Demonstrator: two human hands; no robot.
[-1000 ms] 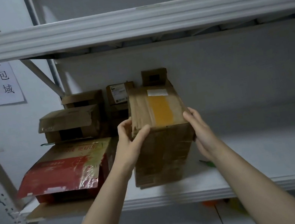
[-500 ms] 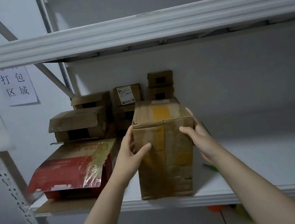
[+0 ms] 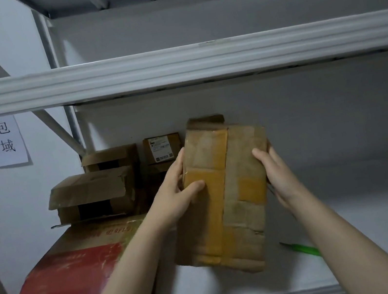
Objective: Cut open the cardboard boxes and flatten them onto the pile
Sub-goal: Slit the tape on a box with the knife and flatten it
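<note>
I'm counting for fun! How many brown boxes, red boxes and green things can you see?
Brown boxes: 5, the held box, open-flap box, box behind it, labelled box, back box
Red box: 1
Green tool: 1
Total: 7, though the stack may hide more.

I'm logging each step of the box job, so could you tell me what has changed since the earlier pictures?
The taped cardboard box, upright on the shelf half a second ago, has been tipped so its long taped face turns toward the camera. The left hand and right hand still grip its two sides; nothing was let go. The green tool, red box and stacked boxes behind stayed put.
</note>
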